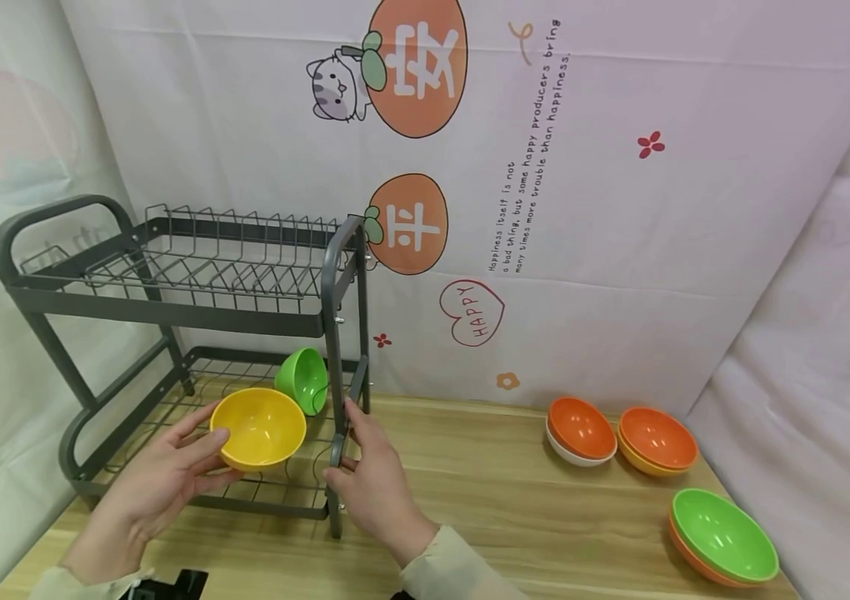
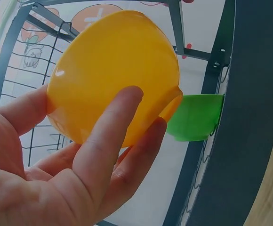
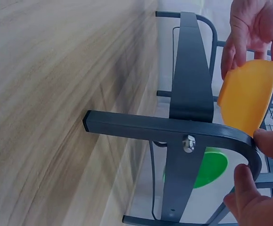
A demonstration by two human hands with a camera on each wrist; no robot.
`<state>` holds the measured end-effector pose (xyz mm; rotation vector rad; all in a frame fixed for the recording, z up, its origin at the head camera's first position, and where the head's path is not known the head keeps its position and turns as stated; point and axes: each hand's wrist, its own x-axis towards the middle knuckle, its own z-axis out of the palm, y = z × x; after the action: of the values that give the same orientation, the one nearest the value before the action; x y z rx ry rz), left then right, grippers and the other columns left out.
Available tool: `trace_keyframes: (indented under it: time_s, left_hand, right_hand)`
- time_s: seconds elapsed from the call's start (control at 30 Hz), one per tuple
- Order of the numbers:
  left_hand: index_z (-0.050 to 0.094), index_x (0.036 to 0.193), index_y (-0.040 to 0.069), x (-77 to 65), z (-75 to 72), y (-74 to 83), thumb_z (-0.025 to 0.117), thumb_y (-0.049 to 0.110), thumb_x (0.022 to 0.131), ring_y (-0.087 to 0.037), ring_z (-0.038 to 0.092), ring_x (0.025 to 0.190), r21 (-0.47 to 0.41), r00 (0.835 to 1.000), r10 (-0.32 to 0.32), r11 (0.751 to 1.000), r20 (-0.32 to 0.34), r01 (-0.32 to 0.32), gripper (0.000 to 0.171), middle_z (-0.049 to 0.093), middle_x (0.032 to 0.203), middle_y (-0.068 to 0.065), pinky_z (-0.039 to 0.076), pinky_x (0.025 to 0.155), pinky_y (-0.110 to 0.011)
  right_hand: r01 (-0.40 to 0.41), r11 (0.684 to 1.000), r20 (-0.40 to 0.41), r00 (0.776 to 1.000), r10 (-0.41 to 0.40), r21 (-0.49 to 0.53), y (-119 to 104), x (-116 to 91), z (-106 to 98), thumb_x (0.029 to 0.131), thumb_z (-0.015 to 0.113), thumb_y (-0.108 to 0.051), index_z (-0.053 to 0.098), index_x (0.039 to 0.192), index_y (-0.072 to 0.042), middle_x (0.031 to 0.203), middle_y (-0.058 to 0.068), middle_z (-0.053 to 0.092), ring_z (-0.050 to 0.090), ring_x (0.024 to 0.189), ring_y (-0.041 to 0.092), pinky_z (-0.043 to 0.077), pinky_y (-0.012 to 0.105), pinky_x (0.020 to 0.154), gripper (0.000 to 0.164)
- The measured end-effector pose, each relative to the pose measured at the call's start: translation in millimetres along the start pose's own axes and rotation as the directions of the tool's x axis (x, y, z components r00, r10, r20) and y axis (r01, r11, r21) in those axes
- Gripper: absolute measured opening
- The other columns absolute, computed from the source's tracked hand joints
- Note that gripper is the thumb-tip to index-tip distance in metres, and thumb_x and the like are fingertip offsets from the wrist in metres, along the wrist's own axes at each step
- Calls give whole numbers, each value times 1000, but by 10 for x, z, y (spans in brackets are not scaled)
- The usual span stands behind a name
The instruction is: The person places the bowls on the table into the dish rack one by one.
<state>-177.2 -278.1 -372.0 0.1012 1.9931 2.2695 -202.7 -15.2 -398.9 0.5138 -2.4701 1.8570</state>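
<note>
My left hand [image 1: 166, 477] grips a yellow bowl [image 1: 258, 428] by its side, in front of the dish rack's lower tier. The bowl's opening faces up toward the head camera. In the left wrist view, the thumb and fingers spread over the bowl's outside [image 2: 117, 61]. My right hand [image 1: 378, 483] holds the near right end of the black dish rack [image 1: 245, 321], thumb and fingers about the curved side rail [image 3: 235, 140]. Behind the yellow bowl, a green bowl [image 1: 302, 380] stands tilted on the lower wire shelf, partly hidden.
Along the table's right side are three stacks: an orange bowl [image 1: 582, 427] over a white one, an orange bowl [image 1: 659, 437] over a yellow one, and a large green bowl [image 1: 725, 533] over an orange one. A printed cloth [image 1: 590, 208] hangs behind.
</note>
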Motion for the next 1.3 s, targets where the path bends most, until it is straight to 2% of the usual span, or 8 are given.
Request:
trace_keyframes:
  time_s: [0.37,0.57,0.73,0.83,0.9,1.03,1.17,1.3]
  left_hand:
    - [6,159,1,101,-127,172,56,14,103,-26,69,95,74,999,24,997,-42,-21,76,56,118,-12,56,83,-45]
    - [5,160,4,212,-234,314,58,19,103,-25,67,98,228,996,-11,973,-83,30,79,38,136,-32,55,86,-42]
    - [6,160,6,338,-288,428,59,20,102,-32,63,104,407,989,-37,909,-143,92,80,28,142,-40,56,86,-41]
    - [8,160,6,435,-289,480,62,21,101,-37,59,108,502,982,-45,855,-185,134,81,28,142,-39,57,84,-40]
    - [10,160,6,509,-285,501,63,23,100,-39,58,107,569,977,-43,807,-207,156,82,30,140,-39,58,82,-40]
    - [17,159,4,670,-288,509,65,26,99,-44,57,107,669,974,-8,726,-225,160,80,34,139,-39,59,79,-43]
    - [21,157,1,868,-350,444,65,25,99,-41,59,101,699,979,18,703,-203,132,77,40,133,-37,59,78,-43]
    - [26,156,-1,1003,-361,376,62,20,99,-36,62,96,711,984,22,695,-175,111,71,46,126,-33,59,77,-43]
  right_hand:
    - [13,999,0,1000,-13,-51,14,-2,2,81,76,11,32,156,-25,150,1,42,48,131,20,52,20,85,95]
    - [30,998,-2,1000,-30,-61,19,-4,-6,81,75,12,31,157,-24,149,3,44,48,130,20,52,19,84,95]
    - [42,997,4,999,-42,-70,3,-1,-2,81,75,12,31,157,-23,149,3,45,48,130,20,52,18,83,94]
    - [47,996,6,999,-46,-75,-11,-4,5,80,75,13,31,157,-21,149,4,45,49,130,20,52,18,83,94]
    - [47,996,5,999,-47,-77,-18,-6,6,80,75,13,31,157,-21,149,4,45,49,130,21,52,18,83,94]
    - [55,995,2,998,-55,-83,-24,-6,12,80,75,13,31,157,-20,149,5,46,49,130,21,52,17,83,94]
    - [55,995,3,998,-55,-87,-24,-5,11,80,76,12,31,156,-22,149,4,46,49,129,20,52,17,83,95]
    - [55,994,5,999,-55,-91,-24,-10,4,80,76,12,32,156,-23,148,4,46,50,129,20,52,17,82,94]
